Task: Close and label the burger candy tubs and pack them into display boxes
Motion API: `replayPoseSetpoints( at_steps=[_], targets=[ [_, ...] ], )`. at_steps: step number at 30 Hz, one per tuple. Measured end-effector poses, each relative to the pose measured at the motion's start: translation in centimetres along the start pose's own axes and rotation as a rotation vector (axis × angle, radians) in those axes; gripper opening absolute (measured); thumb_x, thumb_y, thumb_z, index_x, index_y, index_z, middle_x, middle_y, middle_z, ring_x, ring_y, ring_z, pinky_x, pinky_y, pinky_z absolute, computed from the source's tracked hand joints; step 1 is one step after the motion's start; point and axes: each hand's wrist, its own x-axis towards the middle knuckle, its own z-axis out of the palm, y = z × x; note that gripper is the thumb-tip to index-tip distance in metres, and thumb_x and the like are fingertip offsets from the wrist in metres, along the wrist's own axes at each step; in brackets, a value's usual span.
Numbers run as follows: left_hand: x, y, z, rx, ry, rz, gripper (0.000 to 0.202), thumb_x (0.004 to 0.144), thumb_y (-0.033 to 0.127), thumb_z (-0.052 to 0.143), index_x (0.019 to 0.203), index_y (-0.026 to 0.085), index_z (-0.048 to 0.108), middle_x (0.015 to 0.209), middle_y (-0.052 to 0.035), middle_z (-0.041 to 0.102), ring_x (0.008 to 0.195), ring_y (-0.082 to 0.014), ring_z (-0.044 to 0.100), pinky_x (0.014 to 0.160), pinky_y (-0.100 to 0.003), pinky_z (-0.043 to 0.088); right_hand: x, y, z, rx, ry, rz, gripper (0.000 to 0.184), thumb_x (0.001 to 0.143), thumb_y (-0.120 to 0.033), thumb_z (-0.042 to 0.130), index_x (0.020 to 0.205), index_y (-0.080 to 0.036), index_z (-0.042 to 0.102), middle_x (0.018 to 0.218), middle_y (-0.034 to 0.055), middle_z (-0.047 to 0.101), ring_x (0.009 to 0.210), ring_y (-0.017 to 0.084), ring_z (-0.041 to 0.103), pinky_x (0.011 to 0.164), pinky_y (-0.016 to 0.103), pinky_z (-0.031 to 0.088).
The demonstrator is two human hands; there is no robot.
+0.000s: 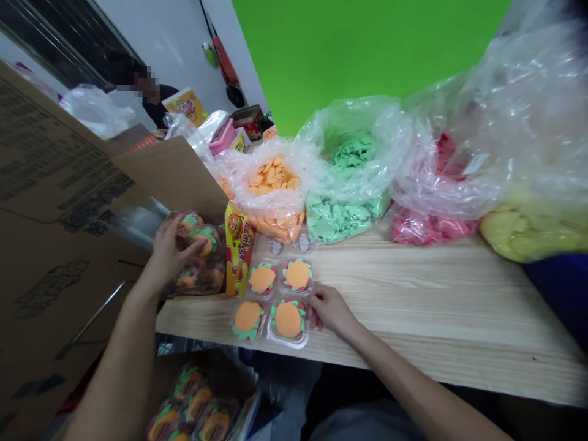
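My left hand (172,254) reaches into a yellow-and-red printed box (239,245) with a burger cartoon on its side. Its thumb and fingers are around a clear plastic pack (204,236) of burger-shaped layered pieces, among other such packs. On the table's front part, several clear square trays (288,321) stand in two rows, each with an orange round piece on top of green and red ones. Closed at the right edge of the nearest right tray is my right hand (328,311); its fingertips pinch the tray's edge and are partly hidden.
Along the back stand open plastic bags of orange pieces (275,177), green pieces (346,214), red pieces (425,223) and yellow pieces (533,229). A large cardboard box (55,202) stands at left. Below the table edge, another box holds burger packs (197,401). A person (154,98) is behind.
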Motion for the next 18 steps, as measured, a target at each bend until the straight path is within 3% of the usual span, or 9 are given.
replayPoseSetpoints(
  at_steps=[2, 4, 6, 9, 13, 15, 18],
  targets=[
    [-2.3, 2.5, 0.9, 0.004, 0.06, 0.041, 0.05, 0.064, 0.03, 0.072, 0.11, 0.02, 0.057, 0.131, -0.0105, 0.049, 0.126, -0.029, 0.033, 0.107, -0.047, 0.015, -0.7, 0.3, -0.8, -0.008, 0.034, -0.02, 0.022, 0.091, -0.032, 0.048, 0.088, -0.012, 0.057, 0.066, -0.0039, 0.057, 0.045, 0.005, 0.05, 0.042, 0.018, 0.042],
    [-5.0, 5.5, 3.1, -0.034, 0.027, 0.06, 0.033, 0.076, 0.031, 0.061, 0.108, 0.024, 0.058, 0.122, -0.0077, 0.055, 0.12, -0.0256, 0.042, 0.105, -0.043, 0.023, -2.0, 0.9, -2.1, -0.01, 0.065, -0.045, 0.021, 0.09, -0.03, 0.048, 0.078, -0.014, 0.055, 0.053, -0.0072, 0.052, 0.036, 0.004, 0.043, 0.036, 0.017, 0.035],
    [-7.9, 8.7, 6.6, -0.106, -0.107, 0.052, 0.022, 0.081, 0.032, 0.055, 0.1, 0.025, 0.061, 0.106, -0.0055, 0.062, 0.103, -0.0228, 0.055, 0.094, -0.038, 0.039, -4.1, 1.8, -4.1, -0.008, 0.089, -0.065, 0.021, 0.087, -0.028, 0.047, 0.07, -0.017, 0.051, 0.043, -0.0091, 0.045, 0.031, 0.005, 0.04, 0.033, 0.017, 0.029],
    [-11.0, 13.2, 13.9, -0.22, -0.297, -0.019, 0.028, 0.084, 0.034, 0.05, 0.11, 0.023, 0.058, 0.097, -0.0065, 0.063, 0.077, -0.0184, 0.062, 0.068, -0.03, 0.049, -7.8, 3.6, -7.5, -0.007, 0.112, -0.074, 0.023, 0.085, -0.031, 0.047, 0.066, -0.019, 0.049, 0.04, -0.0093, 0.041, 0.032, 0.006, 0.038, 0.035, 0.018, 0.027],
    [-12.7, 18.0, 22.3, -0.346, -0.452, -0.078, 0.019, 0.078, 0.029, 0.06, 0.093, 0.018, 0.062, 0.083, -0.0053, 0.062, 0.072, -0.0176, 0.059, 0.068, -0.031, 0.047, -11.8, 5.9, -11.5, -0.008, 0.178, -0.054, 0.025, 0.084, -0.037, 0.046, 0.069, -0.018, 0.049, 0.047, -0.0081, 0.043, 0.035, 0.006, 0.039, 0.037, 0.017, 0.025],
    [-12.9, 19.8, 24.7, -0.412, -0.501, -0.107, 0.014, 0.082, 0.026, 0.056, 0.09, 0.015, 0.061, 0.079, -0.0031, 0.061, 0.071, -0.0156, 0.059, 0.069, -0.031, 0.046, -12.9, 6.7, -12.9, -0.003, 0.222, -0.041, 0.026, 0.084, -0.038, 0.046, 0.068, -0.018, 0.048, 0.047, -0.008, 0.043, 0.035, 0.006, 0.039, 0.037, 0.018, 0.025],
    [-12.9, 21.6, 26.5, -0.5, -0.574, -0.148, 0.017, 0.081, 0.028, 0.059, 0.09, 0.013, 0.058, 0.07, 0.0013, 0.059, 0.061, -0.0123, 0.056, 0.062, -0.029, 0.046, -13.3, 7.4, -14.3, 0.014, 0.27, -0.038, 0.024, 0.083, -0.037, 0.048, 0.067, -0.019, 0.047, 0.043, -0.0087, 0.04, 0.035, 0.006, 0.038, 0.037, 0.018, 0.025]
  ],
)
